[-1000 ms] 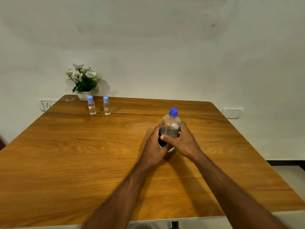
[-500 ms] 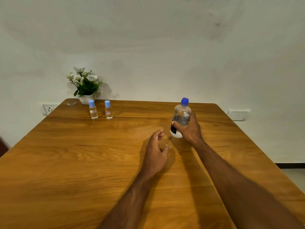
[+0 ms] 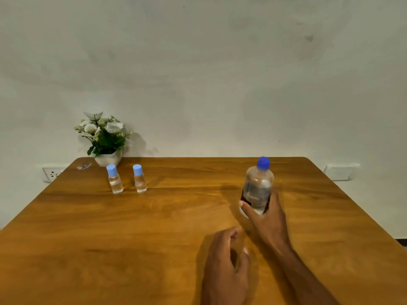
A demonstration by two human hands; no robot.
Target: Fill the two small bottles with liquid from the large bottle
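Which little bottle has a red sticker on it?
The small clear plastic bottle with a light blue cap on the right, nearer the large bottle, shows a red-and-white label low down. Its twin on the left shows none.

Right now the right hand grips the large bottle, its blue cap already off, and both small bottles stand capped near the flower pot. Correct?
Not quite: the head view shows the blue cap on the large bottle.

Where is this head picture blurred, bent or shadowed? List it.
Head view: the clear large bottle with the blue cap is motion-smeared; the wooden table edges splay under wide-angle distortion; both hands cast soft shadows leftward; the two small bottles stay fairly sharp.
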